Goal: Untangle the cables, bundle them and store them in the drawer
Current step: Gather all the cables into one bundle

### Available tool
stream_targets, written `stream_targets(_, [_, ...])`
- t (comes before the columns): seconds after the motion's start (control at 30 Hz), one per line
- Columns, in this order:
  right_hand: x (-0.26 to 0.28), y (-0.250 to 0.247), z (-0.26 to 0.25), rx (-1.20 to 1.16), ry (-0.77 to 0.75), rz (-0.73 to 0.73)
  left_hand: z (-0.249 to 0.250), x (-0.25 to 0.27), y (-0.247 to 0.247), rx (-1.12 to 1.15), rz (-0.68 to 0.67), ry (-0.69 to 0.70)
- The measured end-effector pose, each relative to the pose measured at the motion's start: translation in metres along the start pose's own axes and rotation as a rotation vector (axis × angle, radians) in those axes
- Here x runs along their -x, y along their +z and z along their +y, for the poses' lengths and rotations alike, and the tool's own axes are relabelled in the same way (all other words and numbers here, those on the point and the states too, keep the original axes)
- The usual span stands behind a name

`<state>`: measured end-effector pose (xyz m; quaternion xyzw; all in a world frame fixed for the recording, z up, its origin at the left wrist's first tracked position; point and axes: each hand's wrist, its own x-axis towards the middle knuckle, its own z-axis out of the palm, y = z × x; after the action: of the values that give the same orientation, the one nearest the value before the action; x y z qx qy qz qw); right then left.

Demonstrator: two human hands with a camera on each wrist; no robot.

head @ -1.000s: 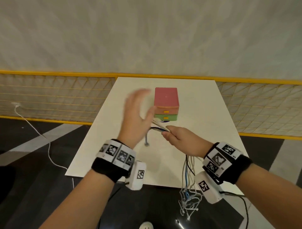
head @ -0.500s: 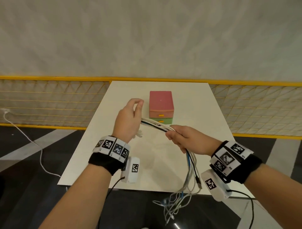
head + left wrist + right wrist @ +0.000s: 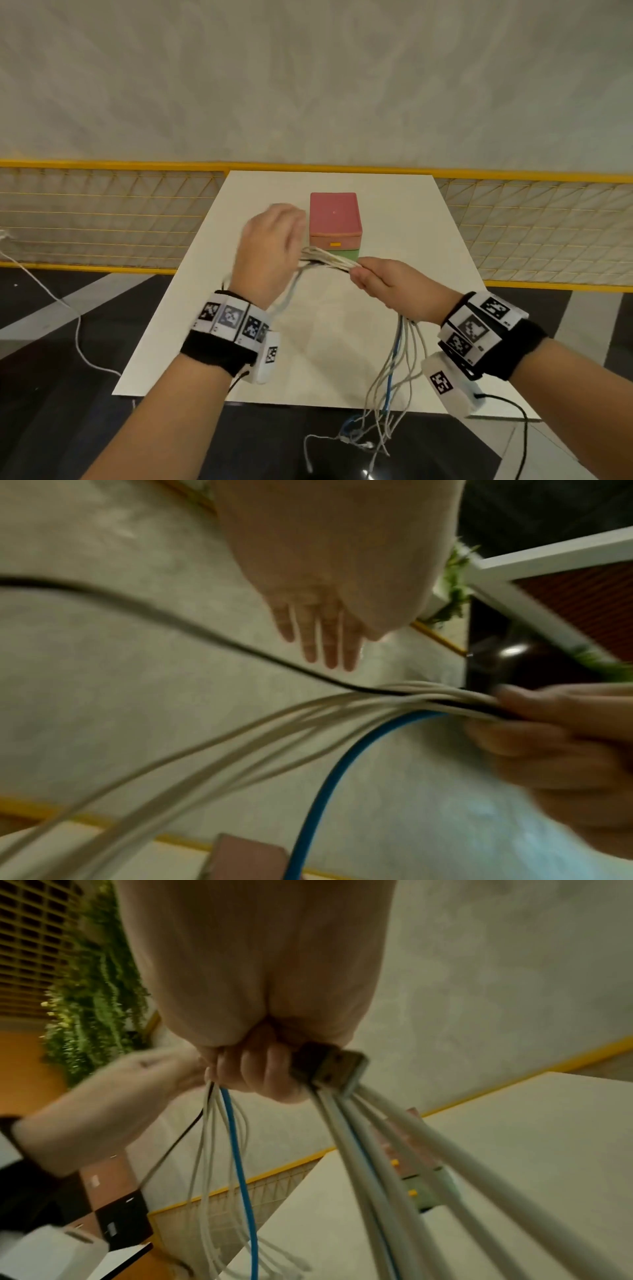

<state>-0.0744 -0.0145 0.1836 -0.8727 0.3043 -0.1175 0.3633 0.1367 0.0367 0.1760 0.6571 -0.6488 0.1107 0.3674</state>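
Note:
A bundle of white cables (image 3: pixel 329 262), with one blue cable (image 3: pixel 329 777) and one black, arches above the white table (image 3: pixel 411 240). My right hand (image 3: pixel 383 287) grips the bundle in a fist, and a USB plug (image 3: pixel 329 1069) sticks out beside its fingers. The loose ends (image 3: pixel 394 377) hang down past the table's front edge. Blurred, my left hand (image 3: pixel 274 240) is held up left of the bundle with straight fingers (image 3: pixel 325 642) and holds nothing; the cables run under it past the wrist. The small drawer box (image 3: pixel 335 219), pink over green, stands behind with both drawers closed.
A yellow mesh fence (image 3: pixel 102 219) runs behind the table on both sides. On the dark floor at the left lies a white cord (image 3: pixel 78 329). Black sensor leads (image 3: pixel 513 428) hang from my wrist units.
My left hand has let go of its pinch on the cables, opened, and swung up beside the drawer box. The right hand keeps its grip, and more cable now trails by the left wrist.

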Motion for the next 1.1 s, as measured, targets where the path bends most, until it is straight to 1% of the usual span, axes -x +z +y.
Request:
stream_targets(0.03, [-0.005,0.001,-0.006,0.041,-0.028,-0.016,0.016,-0.001,0.0,0.068,-0.056,0.12])
stream_targets(0.07, [-0.008,0.003,-0.011,0.065,-0.053,-0.034,0.033,0.0,0.0,0.145,-0.168,0.174])
stream_targets(0.1, [-0.012,0.004,-0.016,0.068,-0.072,-0.044,0.047,0.001,0.0,0.202,-0.283,0.16])
stream_targets(0.13, [-0.015,0.004,-0.019,0.054,-0.085,-0.044,0.055,0.003,0.002,0.231,-0.368,0.099])
stream_targets(0.17, [-0.016,0.003,-0.021,0.029,-0.091,-0.04,0.057,0.003,0.005,0.227,-0.4,0.039])
stream_targets(0.2, [-0.016,0.002,-0.022,0.005,-0.093,-0.041,0.056,0.004,0.005,0.212,-0.384,0.016])
stream_targets(0.27, [-0.016,-0.002,-0.02,-0.047,-0.095,-0.048,0.046,0.001,0.003,0.194,-0.319,0.017])
stream_targets(0.3, [-0.014,-0.003,-0.017,-0.079,-0.086,-0.055,0.039,-0.003,0.003,0.192,-0.28,-0.006])
stream_targets(0.37, [-0.011,-0.004,-0.008,-0.116,-0.049,-0.067,0.026,-0.008,0.003,0.201,-0.184,-0.104])
stream_targets(0.43, [-0.01,-0.006,0.0,-0.125,-0.006,-0.082,0.019,-0.011,0.004,0.182,-0.144,-0.181])
stream_targets(0.5, [-0.011,-0.005,0.004,-0.088,0.0,-0.071,0.016,-0.012,0.005,0.105,-0.179,-0.207])
stream_targets(0.53, [-0.012,-0.006,0.003,-0.036,-0.019,-0.047,0.017,-0.012,0.006,0.044,-0.198,-0.187])
stream_targets(0.57, [-0.014,-0.008,0.002,0.021,-0.049,-0.021,0.019,-0.012,0.006,0.002,-0.206,-0.12])
stream_targets(0.6, [-0.016,-0.009,0.0,0.066,-0.088,0.007,0.023,-0.013,0.008,0.005,-0.209,-0.006])
stream_targets(0.63, [-0.018,-0.012,-0.003,0.086,-0.122,0.029,0.031,-0.012,0.009,0.041,-0.235,0.11])
stream_targets(0.67, [-0.021,-0.015,-0.006,0.087,-0.148,0.042,0.04,-0.012,0.009,0.067,-0.292,0.185])
stream_targets(0.7, [-0.024,-0.018,-0.007,0.072,-0.163,0.056,0.047,-0.013,0.009,0.071,-0.351,0.189])
stream_targets(0.73, [-0.028,-0.022,-0.006,0.031,-0.161,0.058,0.049,-0.015,0.009,0.062,-0.398,0.133])
stream_targets(0.77, [-0.029,-0.026,-0.005,-0.025,-0.149,0.04,0.048,-0.018,0.011,0.042,-0.411,0.059])
stream_targets(0.8, [-0.03,-0.031,-0.004,-0.07,-0.123,0.021,0.045,-0.02,0.01,-0.008,-0.379,0.008])
stream_targets(0.83, [-0.03,-0.035,0.001,-0.088,-0.097,-0.001,0.041,-0.022,0.008,-0.068,-0.323,-0.01])
stream_targets(0.87, [-0.027,-0.038,0.007,-0.083,-0.065,-0.02,0.037,-0.026,0.003,-0.078,-0.268,-0.042])
stream_targets(0.9, [-0.024,-0.037,0.014,-0.051,-0.04,-0.037,0.033,-0.029,-0.001,-0.019,-0.207,-0.102])
stream_targets(0.97, [-0.016,-0.03,0.027,0.034,-0.011,-0.051,0.027,-0.037,-0.011,0.169,-0.084,-0.224])
stream_targets(1.03, [-0.012,-0.018,0.041,0.034,0.068,-0.065,0.022,-0.043,-0.015,0.307,0.016,-0.295])
stream_targets(1.1, [-0.014,-0.005,0.053,0.048,0.119,-0.096,0.021,-0.045,-0.015,0.394,0.062,-0.326])
